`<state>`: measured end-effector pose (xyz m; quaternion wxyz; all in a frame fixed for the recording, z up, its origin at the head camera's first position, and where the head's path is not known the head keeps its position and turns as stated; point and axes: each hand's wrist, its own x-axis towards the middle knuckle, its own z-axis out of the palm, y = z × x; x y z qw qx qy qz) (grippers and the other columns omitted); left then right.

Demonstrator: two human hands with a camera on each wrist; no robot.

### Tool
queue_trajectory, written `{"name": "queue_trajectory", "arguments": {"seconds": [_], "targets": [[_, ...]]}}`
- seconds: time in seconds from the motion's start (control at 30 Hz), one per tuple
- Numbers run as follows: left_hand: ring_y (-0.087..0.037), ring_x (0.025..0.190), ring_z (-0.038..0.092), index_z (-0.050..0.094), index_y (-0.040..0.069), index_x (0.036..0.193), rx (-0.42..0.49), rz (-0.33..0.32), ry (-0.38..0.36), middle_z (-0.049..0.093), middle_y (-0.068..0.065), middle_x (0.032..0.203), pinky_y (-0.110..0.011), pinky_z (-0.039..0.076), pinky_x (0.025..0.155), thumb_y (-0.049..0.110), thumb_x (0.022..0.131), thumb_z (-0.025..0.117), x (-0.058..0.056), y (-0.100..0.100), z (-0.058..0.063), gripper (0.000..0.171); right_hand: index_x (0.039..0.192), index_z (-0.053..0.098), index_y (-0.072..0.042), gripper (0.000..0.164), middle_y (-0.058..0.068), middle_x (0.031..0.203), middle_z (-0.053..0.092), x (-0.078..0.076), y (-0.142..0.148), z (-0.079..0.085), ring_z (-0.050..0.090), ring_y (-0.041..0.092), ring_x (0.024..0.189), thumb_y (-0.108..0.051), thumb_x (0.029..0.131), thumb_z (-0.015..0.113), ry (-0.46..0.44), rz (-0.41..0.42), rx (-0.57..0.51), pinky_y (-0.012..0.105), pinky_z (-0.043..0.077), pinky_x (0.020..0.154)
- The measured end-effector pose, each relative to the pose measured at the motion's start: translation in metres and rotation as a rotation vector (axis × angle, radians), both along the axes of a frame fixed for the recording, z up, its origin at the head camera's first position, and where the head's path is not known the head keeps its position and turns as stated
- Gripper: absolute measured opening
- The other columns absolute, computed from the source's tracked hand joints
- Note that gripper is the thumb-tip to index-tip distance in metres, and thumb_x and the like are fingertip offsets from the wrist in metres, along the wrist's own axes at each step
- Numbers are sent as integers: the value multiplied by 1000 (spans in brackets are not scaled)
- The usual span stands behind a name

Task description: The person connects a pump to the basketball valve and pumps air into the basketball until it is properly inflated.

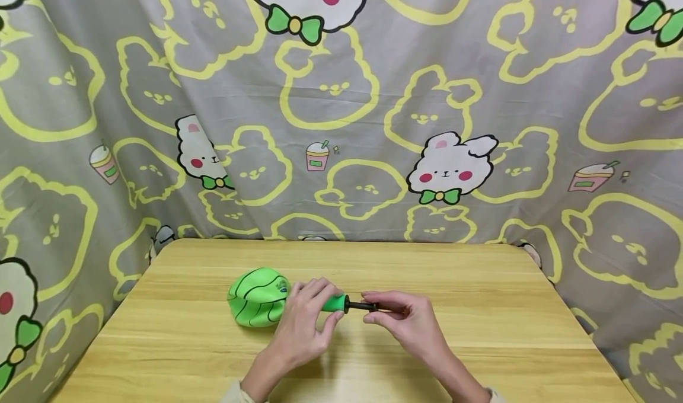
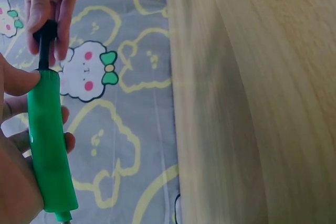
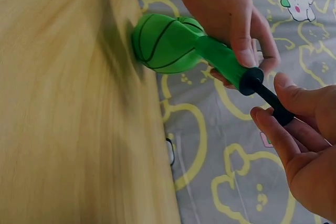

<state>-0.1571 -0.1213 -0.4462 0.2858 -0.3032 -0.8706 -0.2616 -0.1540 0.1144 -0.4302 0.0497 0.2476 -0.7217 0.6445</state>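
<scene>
Ball (image 1: 256,302) could slip off the pump (image 3: 222,59) if the left hand (image 1: 308,324), gripping its barrel (image 2: 50,140), tilts while the right hand (image 1: 413,320) pinches the handle (image 3: 283,117).

Head view bright, fairly even; we note a pale sheen on the table (image 1: 496,332) at its near middle and soft shadow beside the left hand (image 1: 306,326), light source out of frame. The curtain (image 1: 352,83) stretches and slants toward the side edges. Both wrist views we find dimmer, softer, colours muted; dark streaks cross the table there, its grain smeared.
</scene>
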Motion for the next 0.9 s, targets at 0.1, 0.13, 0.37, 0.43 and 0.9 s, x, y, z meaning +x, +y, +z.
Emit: {"name": "queue_trajectory", "arguments": {"seconds": [0.1, 0.13, 0.37, 0.43, 0.9], "targets": [[-13, 97, 62, 67, 18, 107, -2, 6, 18, 65, 6, 103, -39, 41, 87, 25, 86, 71, -1, 0, 0, 23, 110, 78, -2, 28, 15, 108, 76, -3, -8, -2, 75, 26, 95, -2, 83, 82, -25, 2, 5, 34, 60, 75], [-13, 97, 62, 68, 18, 107, -1, 7, 24, 65, 6, 103, -40, 42, 86, 24, 86, 71, -1, 0, 0, 23, 110, 77, 0, 28, 17, 107, 76, -4, -11, -2, 75, 27, 95, -2, 83, 82, -26, 4, 6, 34, 60, 75], [-12, 94, 60, 67, 19, 104, -10, 34, 8, 63, 7, 101, -38, 40, 85, 25, 85, 70, 0, 1, 0, 21, 111, 76, 2, 29, 15, 106, 76, -8, -24, -3, 75, 26, 96, -2, 83, 82, -50, -1, 22, 32, 59, 78], [-12, 94, 60, 67, 20, 104, -22, 43, 10, 63, 7, 101, -38, 40, 85, 26, 84, 70, 0, 2, -1, 21, 111, 76, 2, 29, 14, 106, 76, -7, -24, -3, 75, 26, 97, -2, 82, 82, -69, -4, 29, 31, 59, 79], [-13, 100, 60, 66, 21, 108, -22, 30, -36, 63, 7, 105, -38, 40, 90, 29, 90, 71, 0, -1, -2, 21, 107, 77, -3, 23, 14, 112, 75, -4, -5, 9, 73, 25, 102, -3, 84, 82, -83, 42, 75, 33, 59, 80]]}}
